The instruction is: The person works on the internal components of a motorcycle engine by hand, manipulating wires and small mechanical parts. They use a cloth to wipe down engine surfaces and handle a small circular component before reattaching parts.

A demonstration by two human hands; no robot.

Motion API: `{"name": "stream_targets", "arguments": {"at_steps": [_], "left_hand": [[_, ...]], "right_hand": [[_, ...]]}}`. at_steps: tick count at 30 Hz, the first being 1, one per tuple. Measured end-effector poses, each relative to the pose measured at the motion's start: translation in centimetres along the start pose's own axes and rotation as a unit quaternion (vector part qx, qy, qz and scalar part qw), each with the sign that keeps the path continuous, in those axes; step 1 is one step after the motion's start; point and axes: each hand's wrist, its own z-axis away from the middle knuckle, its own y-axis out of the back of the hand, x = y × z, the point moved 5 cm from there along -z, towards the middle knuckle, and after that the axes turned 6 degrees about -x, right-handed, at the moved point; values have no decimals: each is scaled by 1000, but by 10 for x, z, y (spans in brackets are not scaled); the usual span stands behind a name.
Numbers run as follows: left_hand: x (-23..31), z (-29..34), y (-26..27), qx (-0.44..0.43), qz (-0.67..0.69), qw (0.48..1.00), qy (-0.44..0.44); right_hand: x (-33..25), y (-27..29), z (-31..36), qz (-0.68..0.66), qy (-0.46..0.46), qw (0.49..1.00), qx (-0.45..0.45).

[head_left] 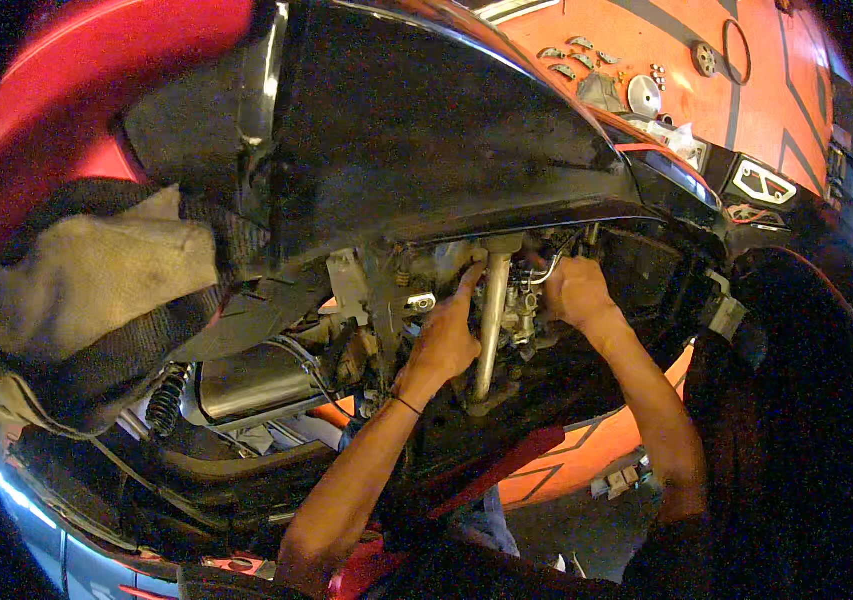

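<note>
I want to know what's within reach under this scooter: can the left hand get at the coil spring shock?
Probably yes: the left hand is at the engine beside the metal tube, and the coil spring shock lies exposed to its left with nothing covering it.

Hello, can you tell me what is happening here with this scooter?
A person works with both bare hands inside the open body of a scooter, under its black panel. The left hand points a finger up beside a pale metal tube. The right hand grips small engine parts next to that tube. Loose parts lie on the orange floor.
</note>
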Motion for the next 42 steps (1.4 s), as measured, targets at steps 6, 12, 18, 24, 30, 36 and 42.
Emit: {"name": "stream_targets", "arguments": {"at_steps": [6,12,18,24,30,36,42], "left_hand": [[0,5,-2,62,83,994,-44],[-24,0,-20,65,255,965,2],[-35,-6,-22,48,220,974,37],[-36,-6,-29,67,247,967,6],[-35,-4,-27,41,217,973,60],[-24,0,-25,31,223,970,93],[-34,-1,-27,32,186,981,56]], "right_hand": [[6,-5,-3,-28,8,1000,-2],[9,-12,0,-18,28,999,43],[7,-1,5,-45,-63,996,49],[7,-3,12,-169,-176,959,142],[4,-13,11,-261,-253,920,144],[7,-16,12,-274,-264,918,116],[2,-14,10,-317,-284,898,116]]}}
